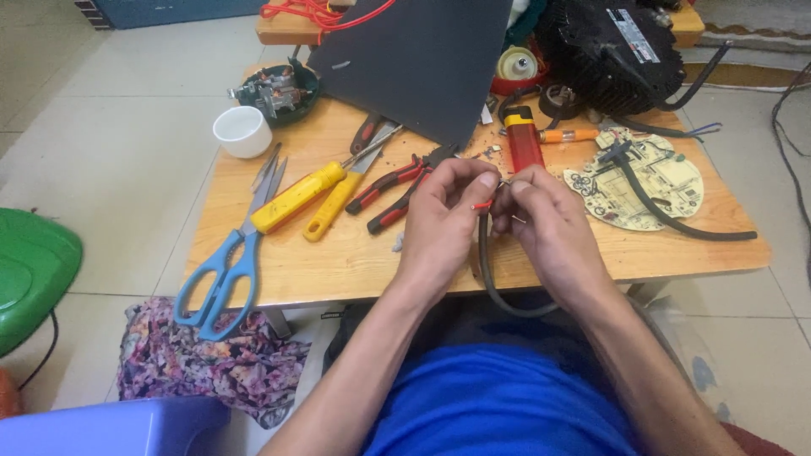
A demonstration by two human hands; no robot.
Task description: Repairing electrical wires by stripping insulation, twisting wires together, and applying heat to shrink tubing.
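Your left hand (443, 211) pinches the red wire end (482, 204); your right hand (541, 215) pinches the cable (488, 270) beside it, above the bench (338, 262). Loosen either grip and I judge the thin wire slips free.

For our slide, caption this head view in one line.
Both hands, left hand and right hand, pinch a red wire above a tool-strewn wooden table.
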